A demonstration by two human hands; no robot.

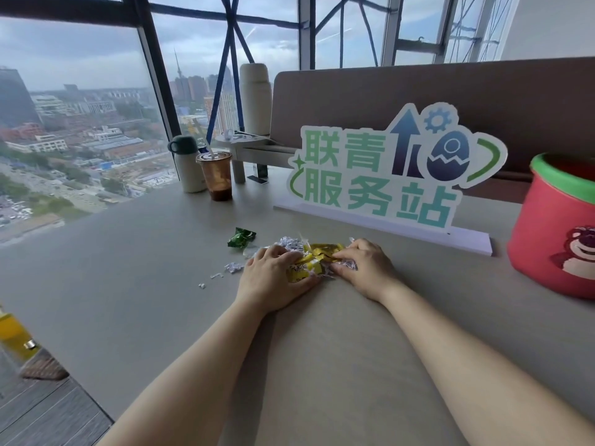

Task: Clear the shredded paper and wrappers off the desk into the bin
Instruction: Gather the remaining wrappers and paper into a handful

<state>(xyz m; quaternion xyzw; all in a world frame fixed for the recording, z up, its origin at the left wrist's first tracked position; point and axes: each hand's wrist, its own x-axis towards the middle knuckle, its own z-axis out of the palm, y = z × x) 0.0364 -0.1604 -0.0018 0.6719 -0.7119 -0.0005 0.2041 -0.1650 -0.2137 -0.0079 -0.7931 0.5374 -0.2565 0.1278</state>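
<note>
So the main clump, a pile (317, 263) of yellow wrappers mixed with white shredded paper, sits on the desk (322, 349) pretty much dead centre, squeezed between both hands. Its long axis runs roughly 8 o'clock to 2 o'clock as the camera sees it.

The left hand (273, 278) closes in from the 8 o'clock end, with its fingers curled over the top of the yellow wrappers and the thumb tucked along the near edge. The right hand (365, 268) comes in from the 3 o'clock end, fingers bent in and pinching wrapper and shreds. Both hands have a grip on the clump, and nothing is lifted off the surface yet as far as I can tell.

Not everything is gathered though. A green wrapper (241, 238) lies loose at about 10 o'clock from the clump, just beyond the left hand's knuckles. Some stray shreds (233, 268) sit at 9 o'clock just beside that hand, and a few tiny bits (202, 285) are further out the same way.

The bin (557, 226), pink with a green rim, is well off at 3 o'clock, partly cut by the frame edge. So I reckon the carry goes straight to the right. The right hand is the nearer one and would lead, while the left is better placed to go back for the green one and the crumbs. The shreds look like they'd spill out of a loose scoop, so a tight squeeze seems the call.
</note>
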